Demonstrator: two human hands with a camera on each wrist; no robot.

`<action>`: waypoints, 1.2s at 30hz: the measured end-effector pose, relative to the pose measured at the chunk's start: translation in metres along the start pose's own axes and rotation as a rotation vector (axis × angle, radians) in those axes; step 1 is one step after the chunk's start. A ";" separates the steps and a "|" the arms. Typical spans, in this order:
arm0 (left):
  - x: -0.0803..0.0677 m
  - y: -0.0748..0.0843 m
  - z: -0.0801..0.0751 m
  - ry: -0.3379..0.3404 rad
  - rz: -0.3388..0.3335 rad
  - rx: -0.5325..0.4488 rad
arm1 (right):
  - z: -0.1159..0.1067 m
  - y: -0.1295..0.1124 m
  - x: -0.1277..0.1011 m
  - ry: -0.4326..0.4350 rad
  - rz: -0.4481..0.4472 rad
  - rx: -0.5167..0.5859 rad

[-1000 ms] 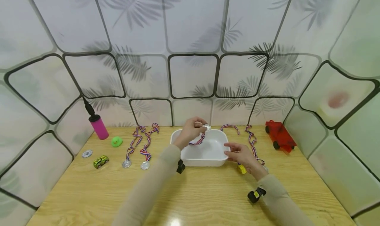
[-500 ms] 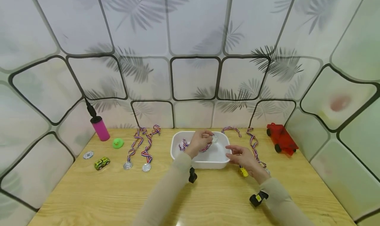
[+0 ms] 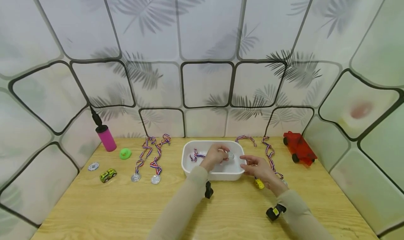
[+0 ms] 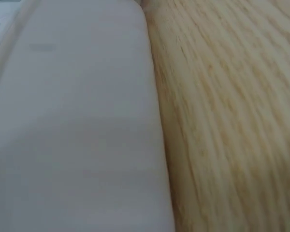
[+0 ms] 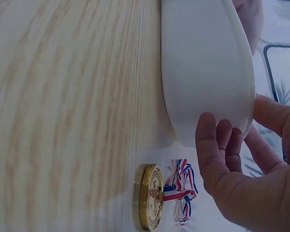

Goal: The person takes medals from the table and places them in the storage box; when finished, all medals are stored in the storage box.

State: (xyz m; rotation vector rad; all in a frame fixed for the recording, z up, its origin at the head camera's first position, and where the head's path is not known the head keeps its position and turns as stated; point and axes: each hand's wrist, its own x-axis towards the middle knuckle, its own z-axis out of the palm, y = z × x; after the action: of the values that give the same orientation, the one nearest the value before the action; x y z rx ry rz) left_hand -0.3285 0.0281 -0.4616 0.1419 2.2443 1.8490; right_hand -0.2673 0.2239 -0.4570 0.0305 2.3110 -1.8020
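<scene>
**Medal held inside tub, right hand steadying the rim**

One wooden table [image 3: 126,212] carries one white rectangular plastic tub [image 3: 189,168]. The left hand [image 3: 214,156] is inside the tub, fingers pinching one silver medal with a striped ribbon [image 3: 230,155]. The right hand [image 3: 257,167], fingers loosely spread and grasping nothing, touches the tub's right corner. Left of the left hand lie two more silver ribbon medals [image 3: 145,177]. Beside the right hand lies one gold medal [image 5: 147,195].

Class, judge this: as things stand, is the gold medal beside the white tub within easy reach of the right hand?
Probably yes: the right hand hovers by the tub, with the gold medal uncovered just below it.
</scene>
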 end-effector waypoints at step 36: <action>-0.001 0.000 0.004 -0.150 0.081 0.455 | 0.001 -0.001 -0.002 -0.007 -0.017 -0.001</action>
State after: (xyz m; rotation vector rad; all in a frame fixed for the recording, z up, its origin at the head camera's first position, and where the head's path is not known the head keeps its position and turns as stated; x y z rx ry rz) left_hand -0.3270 0.0316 -0.4622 0.4364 2.5384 1.2794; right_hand -0.2653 0.2227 -0.4557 0.0042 2.3139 -1.8060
